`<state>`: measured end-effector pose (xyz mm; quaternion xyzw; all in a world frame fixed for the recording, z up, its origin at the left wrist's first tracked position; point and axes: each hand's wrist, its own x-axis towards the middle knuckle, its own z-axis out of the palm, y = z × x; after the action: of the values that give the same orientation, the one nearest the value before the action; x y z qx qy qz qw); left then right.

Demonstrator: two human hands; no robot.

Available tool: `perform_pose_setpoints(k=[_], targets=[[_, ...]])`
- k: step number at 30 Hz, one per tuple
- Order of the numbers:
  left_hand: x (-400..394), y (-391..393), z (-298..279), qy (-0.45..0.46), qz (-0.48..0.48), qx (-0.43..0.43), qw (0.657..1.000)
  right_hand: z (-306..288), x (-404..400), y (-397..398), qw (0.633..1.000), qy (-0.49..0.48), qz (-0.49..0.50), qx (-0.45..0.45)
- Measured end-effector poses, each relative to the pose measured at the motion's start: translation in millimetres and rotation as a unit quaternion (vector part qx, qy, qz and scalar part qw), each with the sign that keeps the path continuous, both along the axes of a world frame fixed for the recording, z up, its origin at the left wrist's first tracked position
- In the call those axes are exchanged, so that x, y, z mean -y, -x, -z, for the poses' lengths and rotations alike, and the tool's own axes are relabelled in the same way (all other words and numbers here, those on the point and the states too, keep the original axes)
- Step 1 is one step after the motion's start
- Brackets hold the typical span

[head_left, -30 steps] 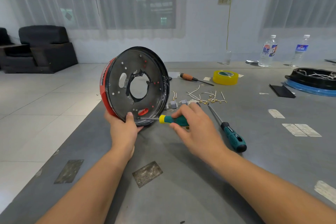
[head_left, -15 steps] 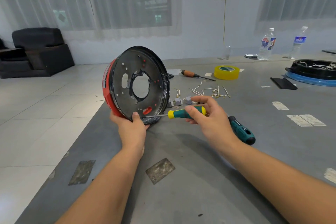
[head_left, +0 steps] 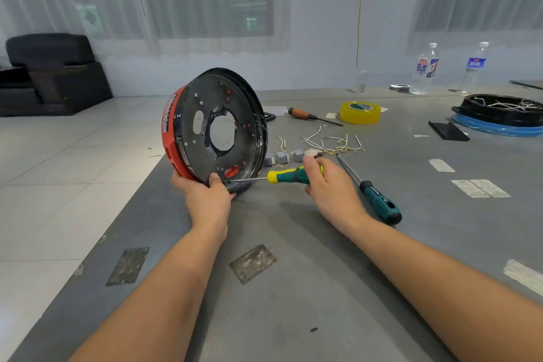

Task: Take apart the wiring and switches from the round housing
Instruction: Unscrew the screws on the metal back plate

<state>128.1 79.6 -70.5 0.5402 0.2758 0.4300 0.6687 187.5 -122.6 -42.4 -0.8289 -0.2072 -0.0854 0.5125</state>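
The round housing [head_left: 217, 126], black with a red rim, stands on edge on the grey table [head_left: 293, 273]. My left hand [head_left: 205, 197] grips its lower edge, thumb on the black face. My right hand [head_left: 329, 185] holds the green-and-yellow screwdriver [head_left: 286, 176] by the handle, its tip against the housing's bottom near a red slot. Loose white wires [head_left: 332, 142] and three small grey switches [head_left: 283, 156] lie on the table just behind the screwdriver.
A second, larger green screwdriver [head_left: 379, 200] lies right of my right hand. Farther back are an orange-handled screwdriver [head_left: 308, 116], a yellow tape roll [head_left: 360, 112], another black housing on a blue ring [head_left: 499, 114], two water bottles [head_left: 424, 67] and a black sofa [head_left: 53, 73].
My right hand has slid back along the screwdriver handle toward its end, fingers now on top. The housing and my left hand stay in place; the camera has shifted slightly.
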Motion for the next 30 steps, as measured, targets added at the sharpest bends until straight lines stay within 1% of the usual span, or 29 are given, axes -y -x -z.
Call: perform_pose_setpoints(k=[3, 5, 7, 9, 11, 14, 15, 17, 19, 22, 25, 27, 28, 30], targets=[[-0.7, -1.1, 0.4, 0.006, -0.002, 0.004, 1.000, -2.3, 8.1, -2.0, 0.996, 0.048, -0.063, 0.035], [0.1, -1.2, 0.3, 0.002, -0.002, 0.003, 1.000, -3.1, 15.6, -3.1, 0.987, 0.084, -0.110, 0.082], [1.2, -0.5, -0.2, 0.003, -0.001, 0.004, 1.000, -3.3, 19.5, -2.8, 0.974, 0.112, -0.135, 0.140], [2.2, 0.3, -1.4, 0.012, 0.006, 0.010, 1.000, -5.1, 19.0, 0.2, 0.972, 0.097, -0.128, 0.171], [2.4, 1.0, -1.3, 0.017, 0.011, 0.008, 1.000, -8.3, 15.6, 3.2, 0.980, 0.070, -0.094, 0.159], [2.0, 0.8, -0.9, 0.014, 0.015, 0.010, 1.000, -9.3, 9.5, 4.0, 0.976, 0.103, -0.015, 0.191], [1.5, 0.4, -0.7, 0.013, 0.015, 0.009, 1.000, -8.7, 7.7, 2.7, 0.980, 0.089, -0.005, 0.178], [0.2, -0.1, 0.0, 0.018, 0.013, 0.010, 1.000, -5.2, 5.6, -0.8, 0.993, 0.029, -0.023, 0.109], [-0.7, 0.0, -0.3, 0.028, 0.010, 0.013, 0.999, -1.9, 8.7, -4.9, 0.996, 0.016, -0.057, 0.067], [-1.6, -0.2, -0.9, 0.040, 0.010, 0.016, 0.999, -1.2, 17.0, -9.2, 0.992, 0.013, -0.109, 0.066], [-0.3, 0.3, -0.2, 0.024, 0.015, 0.004, 1.000, -1.3, 19.2, -10.2, 0.987, -0.028, -0.150, 0.052], [1.0, 1.0, 0.0, 0.009, 0.017, 0.000, 1.000, -0.8, 17.4, -7.0, 0.987, -0.022, -0.157, 0.033], [1.6, 1.4, -0.4, 0.007, 0.018, 0.002, 1.000, -1.4, 16.5, -5.0, 0.989, -0.005, -0.140, 0.039], [2.2, 2.2, -1.2, 0.012, 0.020, 0.004, 1.000, -3.9, 14.6, -2.9, 0.992, 0.058, -0.079, 0.078]])
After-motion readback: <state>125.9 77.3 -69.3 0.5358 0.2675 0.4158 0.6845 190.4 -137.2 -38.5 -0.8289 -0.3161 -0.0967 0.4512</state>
